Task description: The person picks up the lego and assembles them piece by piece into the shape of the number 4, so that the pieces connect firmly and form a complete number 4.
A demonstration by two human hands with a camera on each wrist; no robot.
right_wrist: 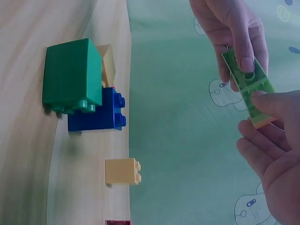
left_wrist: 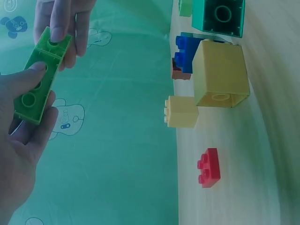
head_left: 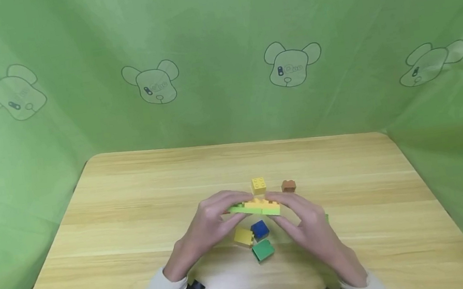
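Observation:
My left hand [head_left: 213,221] and right hand [head_left: 309,219] hold a small block assembly between them, raised above the table. Light green bricks [head_left: 251,210] joined end to end form its bottom, and an orange-yellow brick [head_left: 261,202] sits on top. Fingers lie along the far side, thumbs on the near side. From the left wrist, the hollow undersides of the green bricks [left_wrist: 40,77] show, a thumb of each hand pressed against them. The right wrist view also has both thumbs on the green underside [right_wrist: 251,84], with an orange edge below it.
Below the hands lie a yellow brick [head_left: 242,237], a blue brick [head_left: 260,229] and a green brick [head_left: 263,251]. Farther back stand another yellow brick [head_left: 258,185] and a brown brick [head_left: 288,186]. A red brick [left_wrist: 211,168] shows in the left wrist view. Green cloth [head_left: 226,106] hangs around the table.

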